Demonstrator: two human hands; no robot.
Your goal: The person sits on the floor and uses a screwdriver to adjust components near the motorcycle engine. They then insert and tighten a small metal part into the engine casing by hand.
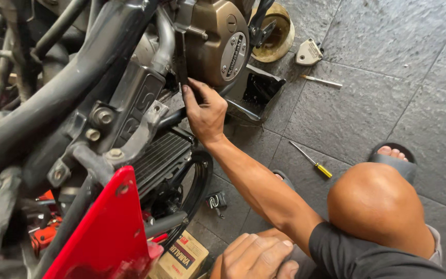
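My right hand [205, 111] reaches up to the motorcycle and its fingers grip a dark metal strip [182, 62] that runs down beside the bronze engine cover [218, 44]. My left hand [256, 257] lies flat on my left knee at the bottom edge and holds nothing. My bare right knee [375, 206] is bent at the lower right. In front of it, my foot sits in a grey sandal [394, 155].
A yellow-handled screwdriver [313, 164] lies on the grey floor tiles near my forearm. Farther off are a thin silver tool [322, 81], a small metal cover [308, 51], a round pan [275, 33] and a black plastic panel [258, 93]. A red fairing [110, 227], radiator [161, 155] and cardboard box [182, 258] crowd the lower left.
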